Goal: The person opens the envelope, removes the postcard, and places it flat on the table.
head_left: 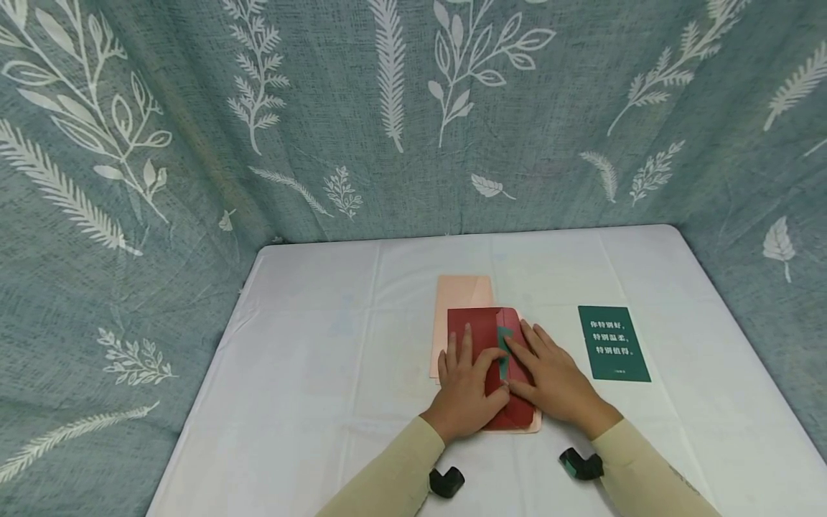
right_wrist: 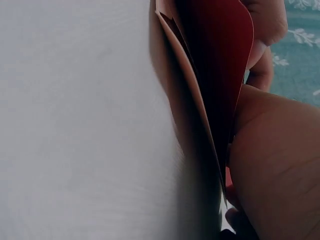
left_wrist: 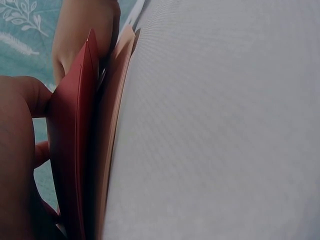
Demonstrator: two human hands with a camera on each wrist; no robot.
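A red envelope [head_left: 468, 319] lies on a small stack of peach envelopes [head_left: 461, 291], its flap side at the right. A strip of a green piece [head_left: 503, 334] shows between the envelope's body and flap. My left hand [head_left: 461, 402] rests on the body with fingers spread, index fingertip and thumb at the strip. On the flap lies my right hand [head_left: 562, 380], its fingers extended and its thumb tip close to the left thumb. Both wrist views show the red envelope [left_wrist: 70, 120] standing slightly off the peach one [right_wrist: 187, 65] along its edges.
A green card [head_left: 614, 345] with white lettering lies to the right on the white-covered table [head_left: 310, 373]. Leaf-patterned teal curtains [head_left: 413, 179] hang behind and at the sides. A black wrist device [head_left: 446, 482] sits by each sleeve.
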